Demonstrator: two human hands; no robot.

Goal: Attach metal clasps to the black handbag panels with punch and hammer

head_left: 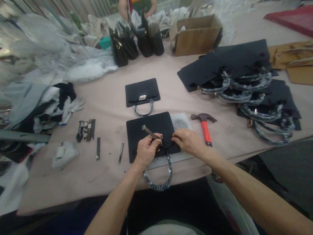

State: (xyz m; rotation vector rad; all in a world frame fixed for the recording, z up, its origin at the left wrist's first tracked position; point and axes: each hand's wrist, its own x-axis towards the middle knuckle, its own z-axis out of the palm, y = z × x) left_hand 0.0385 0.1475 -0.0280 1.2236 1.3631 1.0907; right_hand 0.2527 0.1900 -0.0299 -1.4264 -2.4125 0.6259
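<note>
A flat black bag panel [146,129] lies at the table's near edge, its plastic-wrapped handle [158,182] hanging over the edge. My left hand [146,150] is closed around a metal punch tool [149,132] that points up and away, its tip down on the panel's lower part. My right hand [187,140] is closed in a pinch on the panel's lower right edge, beside the left. A second black panel with a metal clasp [142,91] lies farther back.
A red-handled hammer [204,125] lies right of my hands. Several metal tools [86,130] and two loose punches [98,148] lie at left. Stacked black panels with wrapped handles [244,81] fill the right. Finished black bags [135,44], a cardboard box [198,36] and another person stand at the far edge.
</note>
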